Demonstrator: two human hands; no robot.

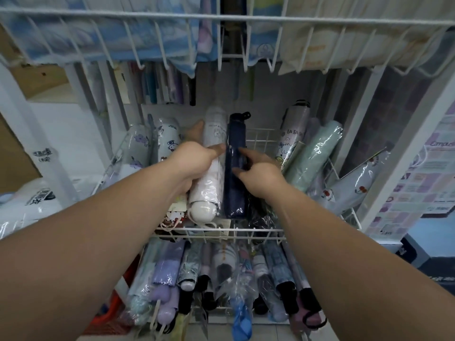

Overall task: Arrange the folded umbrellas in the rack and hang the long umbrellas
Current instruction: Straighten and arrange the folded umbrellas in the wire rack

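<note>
My left hand (194,162) grips the white folded umbrella (206,190), my right hand (261,174) clasps the navy folded umbrella (234,193), touching between them over the wire basket (261,230); best laid parallel, handles toward me.

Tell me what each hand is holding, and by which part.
The left hand grips the white folded umbrella around its middle; the right hand pinches the navy folded umbrella at mid-length.
</note>
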